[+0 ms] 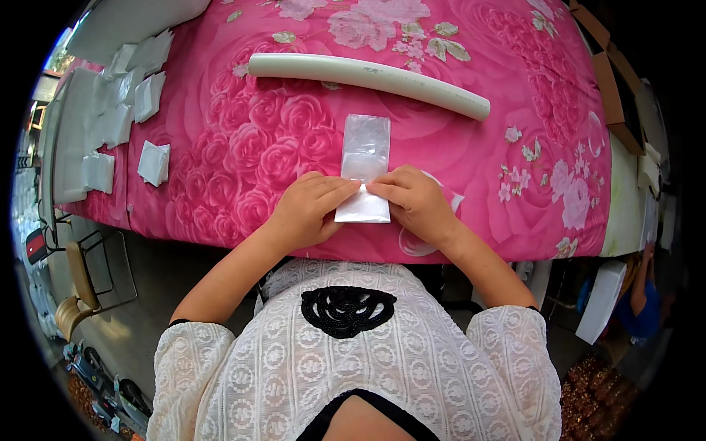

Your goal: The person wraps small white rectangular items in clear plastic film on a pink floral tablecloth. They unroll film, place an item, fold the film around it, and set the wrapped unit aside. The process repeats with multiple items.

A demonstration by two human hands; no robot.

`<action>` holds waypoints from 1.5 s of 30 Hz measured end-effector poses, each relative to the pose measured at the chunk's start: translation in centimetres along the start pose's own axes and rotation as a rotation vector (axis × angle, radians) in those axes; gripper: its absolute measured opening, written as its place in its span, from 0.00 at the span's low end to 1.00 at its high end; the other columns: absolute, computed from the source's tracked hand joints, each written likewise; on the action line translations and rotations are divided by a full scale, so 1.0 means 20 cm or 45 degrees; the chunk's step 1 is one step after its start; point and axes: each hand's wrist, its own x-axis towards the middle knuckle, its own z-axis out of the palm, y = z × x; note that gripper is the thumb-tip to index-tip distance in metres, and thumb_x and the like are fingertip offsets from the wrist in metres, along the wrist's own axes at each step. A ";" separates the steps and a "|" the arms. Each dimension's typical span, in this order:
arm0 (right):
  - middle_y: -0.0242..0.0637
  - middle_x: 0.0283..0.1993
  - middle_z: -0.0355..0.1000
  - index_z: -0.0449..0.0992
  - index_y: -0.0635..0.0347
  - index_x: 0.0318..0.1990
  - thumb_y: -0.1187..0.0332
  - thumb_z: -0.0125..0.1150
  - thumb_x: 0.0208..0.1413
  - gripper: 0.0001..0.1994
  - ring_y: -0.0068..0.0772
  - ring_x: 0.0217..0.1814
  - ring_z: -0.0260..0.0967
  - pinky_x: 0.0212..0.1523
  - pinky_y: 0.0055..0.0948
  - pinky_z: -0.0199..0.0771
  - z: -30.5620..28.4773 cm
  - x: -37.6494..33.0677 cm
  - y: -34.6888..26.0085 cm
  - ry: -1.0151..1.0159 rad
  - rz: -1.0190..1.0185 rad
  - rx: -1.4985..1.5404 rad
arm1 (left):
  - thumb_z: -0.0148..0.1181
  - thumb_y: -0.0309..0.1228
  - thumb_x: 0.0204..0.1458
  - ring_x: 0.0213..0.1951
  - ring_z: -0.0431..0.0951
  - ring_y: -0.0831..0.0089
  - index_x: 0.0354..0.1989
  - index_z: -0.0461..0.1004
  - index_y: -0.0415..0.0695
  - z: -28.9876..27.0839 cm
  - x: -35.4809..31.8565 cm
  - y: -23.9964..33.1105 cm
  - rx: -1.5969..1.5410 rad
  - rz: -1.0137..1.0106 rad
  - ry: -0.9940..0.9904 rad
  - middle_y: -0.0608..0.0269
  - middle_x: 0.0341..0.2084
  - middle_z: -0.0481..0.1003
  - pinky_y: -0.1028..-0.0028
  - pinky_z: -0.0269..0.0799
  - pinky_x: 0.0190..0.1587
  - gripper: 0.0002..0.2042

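- Currently: one clear plastic bag [365, 163] flat on tabletop, near edge, white folded piece at its lower end.
- Left hand [305, 209] and right hand [416, 202], two total, fingertips pinched on that lower end, meeting at its middle.
- One long white tube [368, 76] lying beyond bag, apart from it.
- Roughly ten white folded packets [153, 162] scattered far left.
- Tabletop [515, 184] covered in pink rose-print cloth.
- Chair and grey floor at lower left.

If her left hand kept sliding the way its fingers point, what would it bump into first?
The left hand points toward the right, across the small white packet. It would most likely meet the right hand first, since their fingertips nearly touch over the packet.
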 end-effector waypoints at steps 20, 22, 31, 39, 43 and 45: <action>0.36 0.22 0.73 0.75 0.66 0.24 0.64 0.52 0.54 0.14 0.24 0.19 0.73 0.17 0.23 0.67 -0.07 0.28 0.14 -0.386 1.390 0.682 | 0.52 0.56 0.46 0.67 0.44 0.53 0.63 0.46 0.31 0.21 0.18 -0.01 0.445 -0.272 -0.074 0.41 0.63 0.48 0.58 0.37 0.66 0.46; 0.38 0.23 0.74 0.75 0.65 0.26 0.64 0.54 0.52 0.12 0.28 0.21 0.74 0.18 0.27 0.69 -0.07 0.28 0.13 -0.375 1.379 0.628 | 0.51 0.59 0.45 0.67 0.43 0.52 0.63 0.45 0.31 0.22 0.18 -0.01 0.445 -0.283 -0.089 0.41 0.63 0.47 0.57 0.36 0.66 0.48; 0.48 0.54 0.65 0.69 0.63 0.50 0.64 0.56 0.48 0.20 0.46 0.58 0.60 0.55 0.43 0.61 -0.05 0.28 0.10 -0.179 0.074 -0.525 | 0.54 0.54 0.44 0.67 0.42 0.53 0.63 0.45 0.31 0.19 0.15 -0.01 0.417 -0.260 0.042 0.42 0.64 0.46 0.57 0.34 0.66 0.46; 0.52 0.68 0.45 0.60 0.59 0.60 0.57 0.47 0.55 0.26 0.51 0.71 0.38 0.67 0.50 0.36 0.22 0.35 0.05 -0.398 0.012 -0.353 | 0.55 0.29 0.54 0.40 0.76 0.72 0.41 0.72 0.35 -0.02 -0.39 0.29 -1.032 -1.395 0.518 0.57 0.37 0.75 0.75 0.71 0.45 0.10; 0.56 0.68 0.43 0.59 0.62 0.61 0.56 0.46 0.57 0.27 0.54 0.71 0.35 0.67 0.51 0.33 0.47 0.31 -0.23 -0.502 -0.010 -0.191 | 0.53 0.36 0.56 0.38 0.75 0.75 0.40 0.72 0.37 0.00 -0.58 0.47 -1.407 -1.939 0.815 0.60 0.35 0.75 0.77 0.73 0.40 0.13; 0.57 0.68 0.42 0.59 0.62 0.61 0.56 0.46 0.56 0.27 0.54 0.71 0.34 0.67 0.52 0.31 0.55 0.28 -0.37 -0.629 -0.065 0.008 | 0.52 0.37 0.57 0.38 0.75 0.74 0.41 0.72 0.38 0.07 -0.60 0.48 -1.679 -1.808 1.093 0.60 0.35 0.75 0.76 0.73 0.40 0.13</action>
